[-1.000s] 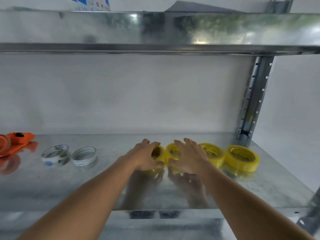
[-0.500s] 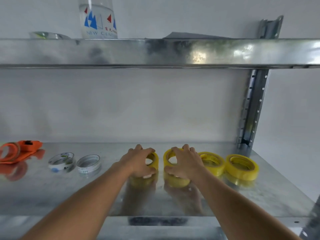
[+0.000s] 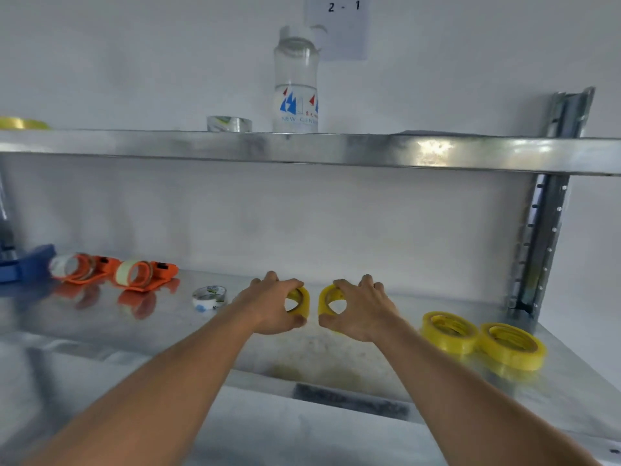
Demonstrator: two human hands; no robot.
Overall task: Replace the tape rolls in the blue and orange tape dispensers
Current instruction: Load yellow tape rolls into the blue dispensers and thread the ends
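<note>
Step in hand: fetching fresh rolls; each hand has one yellow roll off the lower shelf (image 3: 100, 334), raised on edge.
Left hand (image 3: 272, 306): fingers curled over the top of the left yellow roll (image 3: 300, 300), thumb under it, a firm hold.
Right hand (image 3: 358, 309): fingers curled over the right yellow roll (image 3: 327, 299), thumb below; the two rolls face each other, just apart.
Spare rolls: two more yellow rolls (image 3: 450, 331) lie flat and touching at the right of the shelf.
Dispensers: two orange dispensers (image 3: 148, 275) lie at the left, each with a pale roll mounted; the blue dispenser (image 3: 30, 264) sits further left at the edge.
Next move, as a judgement: carry the rolls left to the dispensers; the rolls already mounted there would have to come off before a new one can be seated on the hub.
Other things: a small white roll (image 3: 209, 297) lies between dispensers and hands; a clear bottle (image 3: 295, 85) and a silvery roll (image 3: 228, 124) stand on the upper shelf.
Hard to make out: the blue dispenser is cut off by the frame, so whether it carries a roll cannot be told; the held rolls are largely hidden by fingers, and they possibly clear the shelf only slightly.
</note>
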